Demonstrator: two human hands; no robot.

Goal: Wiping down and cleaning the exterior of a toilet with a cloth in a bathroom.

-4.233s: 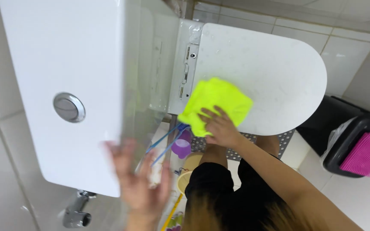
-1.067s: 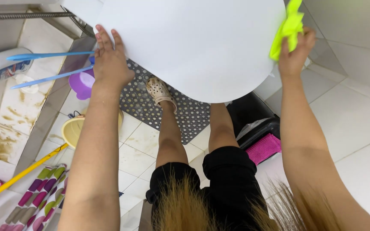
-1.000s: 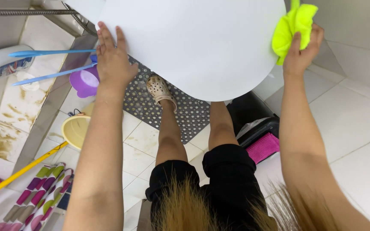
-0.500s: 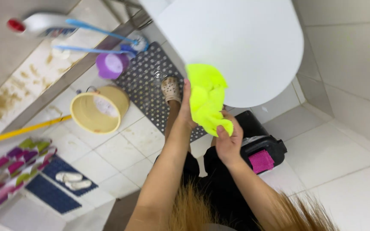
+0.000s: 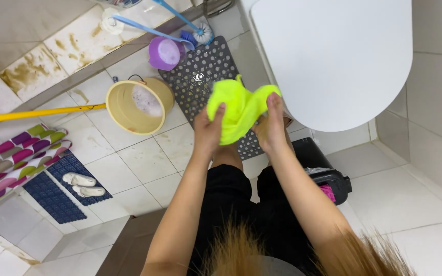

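Head view, looking down. Centre of the frame: my left hand and my right hand both hold a bunched yellow-green cloth between them, fingers closed into its folds on either side; the cloth hangs in the air above the floor, just left of the lid.

Upper right: a white toilet lid, smooth and rounded, fills the corner, with pale wall tiles to its right.

Below the cloth: a grey perforated mat lies on the floor, which is laid in light square tiles with dark grout lines. On the mat's upper edge stand a purple cup and a blue-handled toilet brush.

Left of centre: a cream bucket stands just beside the mat, with a little foam inside. A yellow pole runs from the left edge to the bucket's rim.

Upper left: a raised tiled step with brown stains.

Lower left: a striped rug, and a dark blue mat carrying a pair of white slippers.

Right of centre: a black bin with a pink item at its edge stands below the lid.
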